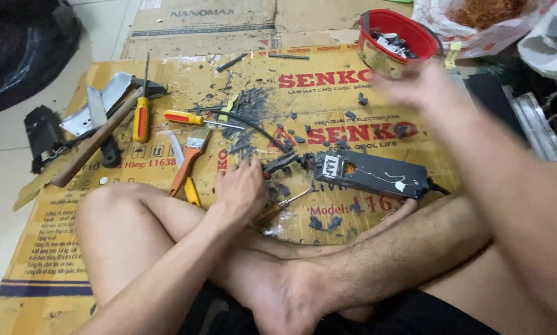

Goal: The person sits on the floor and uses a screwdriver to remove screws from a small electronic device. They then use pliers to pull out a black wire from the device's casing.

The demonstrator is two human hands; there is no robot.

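Left hand (241, 189) fingers gripped pliers (280, 164) beside black power adapter (372, 174); right hand (415, 84) blurred near red bowl (395, 38), fingers' state unclear.

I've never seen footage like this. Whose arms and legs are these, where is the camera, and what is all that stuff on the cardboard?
There is one picture, taken by a camera worn on a person's head, looking down. The person sits cross-legged on flattened brown cardboard.

The left hand rests on the cardboard, gripping what looks like a small dark tool; exactly what it is is hard to tell. The right hand is raised and blurred near a red plastic bowl of dark scraps; whether it holds anything is unclear.

In front lies a long black box-shaped device with a cable, amid dark broken bits. To the left lie a wooden-handled hammer, yellow-and-red screwdrivers and an orange-handled paintbrush.
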